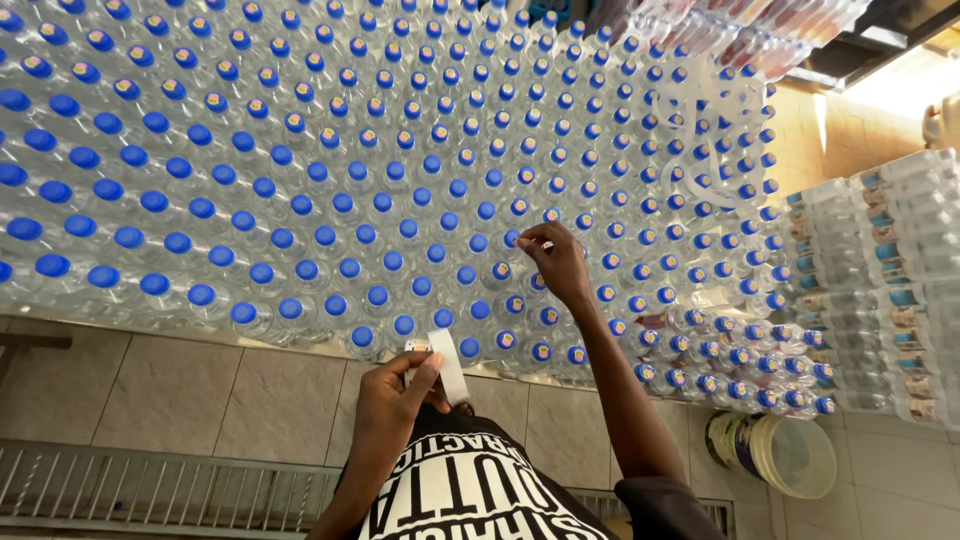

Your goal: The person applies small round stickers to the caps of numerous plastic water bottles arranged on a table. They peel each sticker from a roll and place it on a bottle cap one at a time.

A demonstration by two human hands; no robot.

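Sticker strip (pixel 447 362) is the white paper band in the left hand (pixel 392 392), held up just in front of the near edge of the bottles. The thumb and fingers pinch the strip tight near its lower end, and a small round sticker with colours on it shows at its top left. The right hand (pixel 556 262) reaches further out over the bottles (pixel 300 180). Its fingertips are pressed close together on top of one blue cap (pixel 524 240), with something tiny and pale between them; it is too small to tell what. The clear bottles stand packed in long rows, and they fill most of the head view. The caps to the left are plain blue. Many caps to the right of the hand, and in the rows near it, have a round coloured sticker on top. The bottles stand on a pale tiled floor (pixel 170 390), and a metal grate (pixel 150 490) runs along the near side. A cream bucket (pixel 775 452) sits on the floor at the right, just below more wrapped bottles (pixel 880 290) lying on their sides.
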